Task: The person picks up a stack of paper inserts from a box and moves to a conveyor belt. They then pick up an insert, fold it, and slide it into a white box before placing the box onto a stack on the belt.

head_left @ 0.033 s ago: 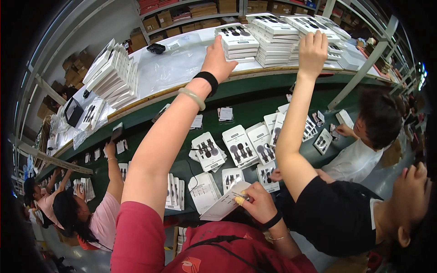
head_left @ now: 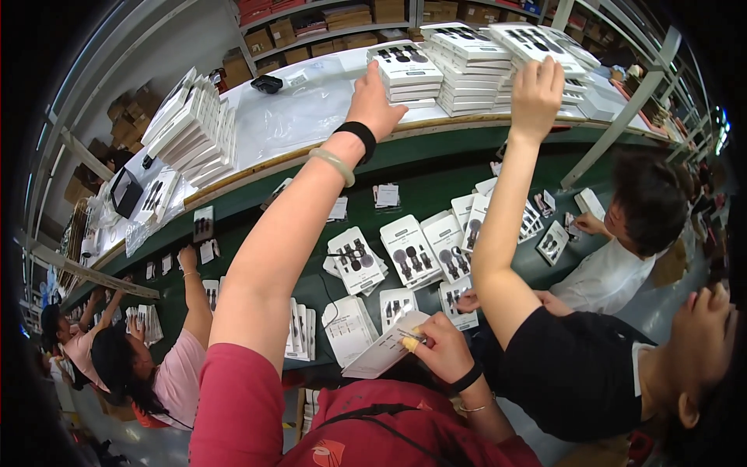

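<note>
My left hand [head_left: 377, 105] is raised to the upper shelf, thumb and forefinger apart, against the left side of a stack of flat white boxes [head_left: 408, 74] printed with black microphone pictures. Low in front of my body, my right hand [head_left: 445, 350] grips a thin white box [head_left: 381, 349], tilted with a printed side up. Yellow coverings show at the fingertips, beside a small thin dark item I cannot make out. Just beyond lie more white boxes [head_left: 355, 261] on the green belt [head_left: 311, 284].
To the right, a co-worker's hand [head_left: 537, 97] holds a white box [head_left: 533, 40] on the shelf stacks. Another co-worker's hand [head_left: 188, 258] is over the belt at left. A leaning box stack [head_left: 191, 128] and clear plastic sheeting [head_left: 288, 117] lie on the white shelf. A metal post [head_left: 615, 117] stands at right.
The right co-worker's hand has shifted slightly, its box tipped up a little. At left, a co-worker's hand has drawn back from a box on the belt. My hands stay nearly still.
</note>
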Demonstrator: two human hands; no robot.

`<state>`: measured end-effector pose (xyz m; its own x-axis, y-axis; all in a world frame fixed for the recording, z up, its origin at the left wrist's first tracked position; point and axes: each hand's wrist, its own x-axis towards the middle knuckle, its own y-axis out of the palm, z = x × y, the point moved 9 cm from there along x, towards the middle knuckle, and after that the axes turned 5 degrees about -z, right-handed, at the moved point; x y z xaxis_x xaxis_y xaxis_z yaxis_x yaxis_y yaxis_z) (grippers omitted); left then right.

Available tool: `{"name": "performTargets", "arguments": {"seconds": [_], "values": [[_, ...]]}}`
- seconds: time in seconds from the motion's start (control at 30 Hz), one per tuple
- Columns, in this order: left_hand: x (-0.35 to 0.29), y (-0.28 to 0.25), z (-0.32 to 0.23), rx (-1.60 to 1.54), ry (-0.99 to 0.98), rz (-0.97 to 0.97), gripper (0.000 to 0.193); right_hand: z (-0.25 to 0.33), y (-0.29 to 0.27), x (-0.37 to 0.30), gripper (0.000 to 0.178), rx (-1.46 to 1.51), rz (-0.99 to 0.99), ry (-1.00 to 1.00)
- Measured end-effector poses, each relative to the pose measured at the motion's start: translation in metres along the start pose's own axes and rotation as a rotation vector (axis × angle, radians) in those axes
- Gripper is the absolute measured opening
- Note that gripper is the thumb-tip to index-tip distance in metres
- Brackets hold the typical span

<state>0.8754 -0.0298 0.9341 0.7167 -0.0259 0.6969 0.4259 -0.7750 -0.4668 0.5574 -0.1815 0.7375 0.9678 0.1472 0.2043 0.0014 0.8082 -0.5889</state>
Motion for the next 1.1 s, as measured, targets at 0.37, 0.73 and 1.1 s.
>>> {"name": "performTargets", "arguments": {"seconds": [0.37, 0.73, 1.1], "values": [[0.025, 0.021, -0.006, 0.227, -0.029, 0.126, 0.095, -0.014, -0.006, 0.001, 0.028, 0.017, -0.038, 0.038], [0.027, 0.031, 0.028, 0.134, 0.031, 0.035, 0.072, -0.014, -0.005, 0.006, 0.028, 0.043, -0.045, 0.063], [0.021, 0.030, 0.027, 0.128, 0.116, 0.023, 0.062, -0.032, -0.004, 0.007, 0.028, 0.045, -0.053, 0.073]]}}
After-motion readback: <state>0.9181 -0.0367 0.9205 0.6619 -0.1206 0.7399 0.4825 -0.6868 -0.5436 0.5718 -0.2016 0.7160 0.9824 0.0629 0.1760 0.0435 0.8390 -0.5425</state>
